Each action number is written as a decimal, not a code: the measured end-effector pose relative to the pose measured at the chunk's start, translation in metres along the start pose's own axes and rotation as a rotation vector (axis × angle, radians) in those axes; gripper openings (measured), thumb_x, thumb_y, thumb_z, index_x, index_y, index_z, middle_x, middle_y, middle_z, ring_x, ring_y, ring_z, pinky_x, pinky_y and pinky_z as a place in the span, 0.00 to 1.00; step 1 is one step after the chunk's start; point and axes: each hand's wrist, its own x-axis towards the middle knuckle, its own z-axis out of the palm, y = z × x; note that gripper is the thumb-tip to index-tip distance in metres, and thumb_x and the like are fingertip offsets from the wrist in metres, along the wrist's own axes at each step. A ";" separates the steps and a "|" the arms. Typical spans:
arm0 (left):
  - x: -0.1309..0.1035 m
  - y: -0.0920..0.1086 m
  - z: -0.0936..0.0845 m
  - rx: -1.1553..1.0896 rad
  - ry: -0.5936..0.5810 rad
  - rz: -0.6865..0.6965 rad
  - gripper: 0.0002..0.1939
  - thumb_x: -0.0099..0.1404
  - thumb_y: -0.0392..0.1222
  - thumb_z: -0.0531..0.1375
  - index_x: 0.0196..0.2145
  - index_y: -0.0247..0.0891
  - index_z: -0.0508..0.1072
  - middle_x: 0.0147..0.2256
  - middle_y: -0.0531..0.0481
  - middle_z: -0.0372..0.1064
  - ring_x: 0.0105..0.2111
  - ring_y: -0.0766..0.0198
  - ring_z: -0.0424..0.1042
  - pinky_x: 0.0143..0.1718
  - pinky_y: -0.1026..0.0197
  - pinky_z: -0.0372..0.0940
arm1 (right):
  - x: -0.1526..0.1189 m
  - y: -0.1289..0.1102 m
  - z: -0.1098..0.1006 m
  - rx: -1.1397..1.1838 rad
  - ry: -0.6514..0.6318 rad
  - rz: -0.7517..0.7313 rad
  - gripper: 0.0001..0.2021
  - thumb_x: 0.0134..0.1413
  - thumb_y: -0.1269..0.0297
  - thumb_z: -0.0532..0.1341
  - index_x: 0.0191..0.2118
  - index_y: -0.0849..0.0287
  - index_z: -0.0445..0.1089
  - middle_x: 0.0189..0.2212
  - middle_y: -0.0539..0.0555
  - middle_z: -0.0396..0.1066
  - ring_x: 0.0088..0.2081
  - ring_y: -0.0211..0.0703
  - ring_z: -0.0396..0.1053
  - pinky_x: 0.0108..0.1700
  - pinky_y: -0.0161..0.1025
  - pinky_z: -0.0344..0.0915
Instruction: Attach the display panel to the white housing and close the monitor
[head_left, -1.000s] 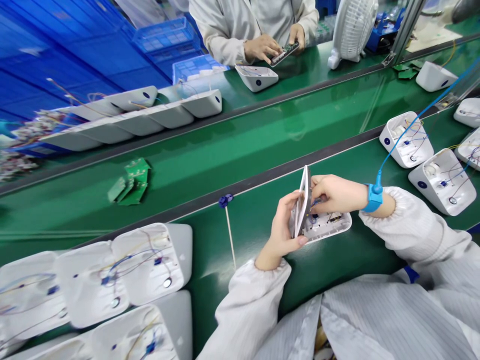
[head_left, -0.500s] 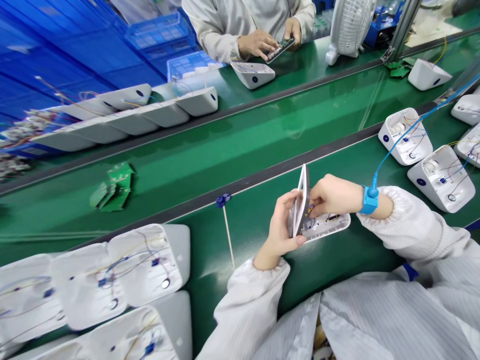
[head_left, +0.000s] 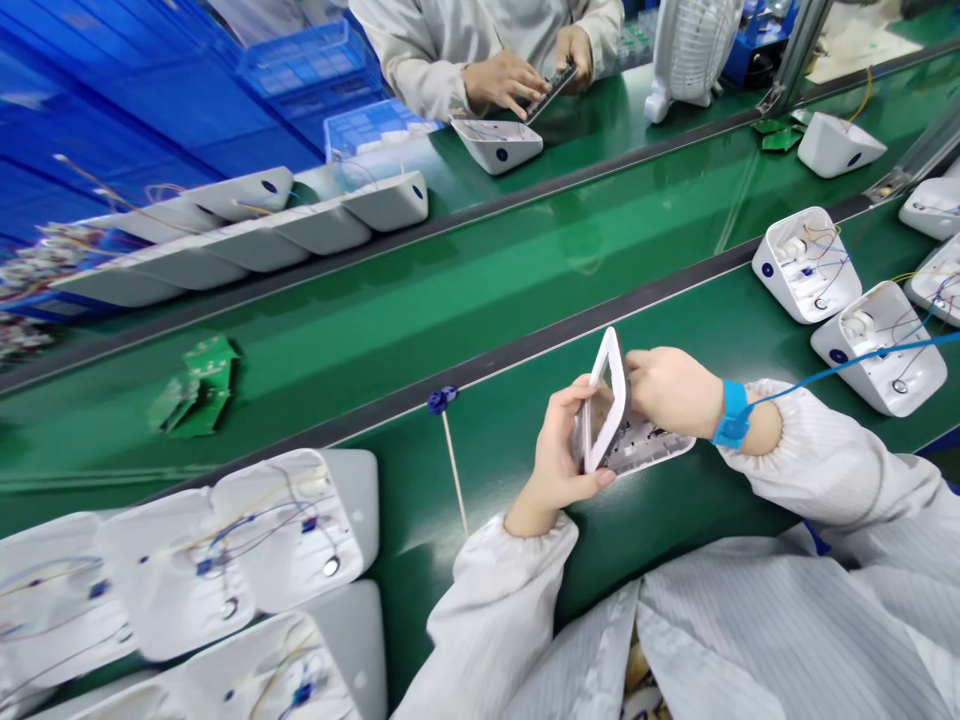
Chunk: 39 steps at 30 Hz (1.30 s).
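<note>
My left hand is closed on a white-framed cover panel, thumb at its lower edge, and holds it tilted nearly upright. Behind and below the panel lies an open white plastic housing on the green bench, with small parts showing inside. My right hand is bent over the housing, fingers curled in behind the panel. The panel hides its fingertips, so what they pinch cannot be made out. A blue wrist strap with a blue cord circles my right wrist.
Wired white housings stand in rows at left; several more are at right. A stick with a blue knob lies near the bench edge. Green circuit boards rest on the belt. Opposite, a co-worker's hands hold a board.
The panel has turned so that its white front frame faces me more. My right hand has sunk slightly further behind it. The blue cord has swung lower, and the boards on the belt have shifted left.
</note>
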 end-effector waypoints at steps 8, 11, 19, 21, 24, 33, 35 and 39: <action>-0.003 0.000 0.001 0.184 0.009 0.036 0.42 0.53 0.56 0.71 0.58 0.44 0.57 0.59 0.37 0.55 0.60 0.43 0.60 0.62 0.38 0.54 | 0.005 -0.004 -0.002 0.070 -0.023 0.312 0.09 0.65 0.68 0.55 0.41 0.62 0.73 0.48 0.64 0.71 0.50 0.55 0.63 0.39 0.45 0.57; -0.004 0.006 0.001 0.363 -0.005 0.092 0.45 0.53 0.54 0.71 0.61 0.44 0.54 0.60 0.36 0.53 0.61 0.41 0.58 0.62 0.37 0.54 | 0.007 -0.004 0.000 0.095 -0.062 0.337 0.10 0.64 0.62 0.57 0.44 0.61 0.72 0.47 0.62 0.72 0.49 0.55 0.65 0.40 0.44 0.59; 0.000 0.027 -0.009 0.882 -0.227 0.126 0.47 0.55 0.54 0.69 0.66 0.45 0.53 0.63 0.33 0.46 0.62 0.35 0.55 0.59 0.35 0.59 | 0.005 -0.002 0.000 0.176 -0.058 0.317 0.09 0.64 0.65 0.58 0.42 0.61 0.74 0.44 0.62 0.75 0.49 0.56 0.69 0.40 0.43 0.64; 0.001 0.028 -0.010 0.902 -0.279 0.118 0.50 0.55 0.56 0.70 0.68 0.46 0.50 0.64 0.33 0.45 0.62 0.34 0.54 0.59 0.34 0.59 | 0.001 0.007 -0.007 0.277 -0.101 0.213 0.07 0.61 0.68 0.61 0.42 0.63 0.75 0.46 0.62 0.76 0.48 0.53 0.71 0.42 0.41 0.65; 0.002 0.028 -0.010 0.912 -0.339 0.101 0.51 0.54 0.57 0.70 0.68 0.47 0.51 0.65 0.33 0.43 0.63 0.32 0.53 0.59 0.32 0.58 | -0.011 0.029 -0.022 0.503 -0.153 0.078 0.11 0.57 0.77 0.60 0.43 0.63 0.76 0.49 0.59 0.76 0.47 0.46 0.73 0.49 0.39 0.66; 0.005 0.026 -0.014 0.951 -0.438 0.046 0.50 0.53 0.61 0.71 0.67 0.46 0.56 0.66 0.32 0.44 0.63 0.30 0.53 0.59 0.31 0.56 | -0.062 0.039 -0.002 1.082 0.224 0.685 0.17 0.67 0.58 0.54 0.47 0.63 0.76 0.45 0.60 0.78 0.43 0.44 0.77 0.40 0.36 0.71; 0.008 0.028 -0.010 0.959 -0.453 0.025 0.51 0.52 0.63 0.70 0.67 0.46 0.55 0.67 0.31 0.43 0.63 0.28 0.52 0.59 0.29 0.54 | -0.066 0.027 0.009 1.017 0.178 0.666 0.22 0.67 0.52 0.53 0.39 0.63 0.78 0.39 0.59 0.80 0.40 0.45 0.76 0.39 0.37 0.69; 0.014 0.025 0.005 1.024 -0.417 -0.008 0.62 0.47 0.70 0.69 0.70 0.44 0.48 0.68 0.28 0.40 0.63 0.24 0.49 0.59 0.25 0.47 | -0.075 0.011 0.016 0.813 0.161 0.654 0.27 0.67 0.46 0.49 0.32 0.61 0.77 0.31 0.55 0.79 0.34 0.45 0.73 0.38 0.38 0.65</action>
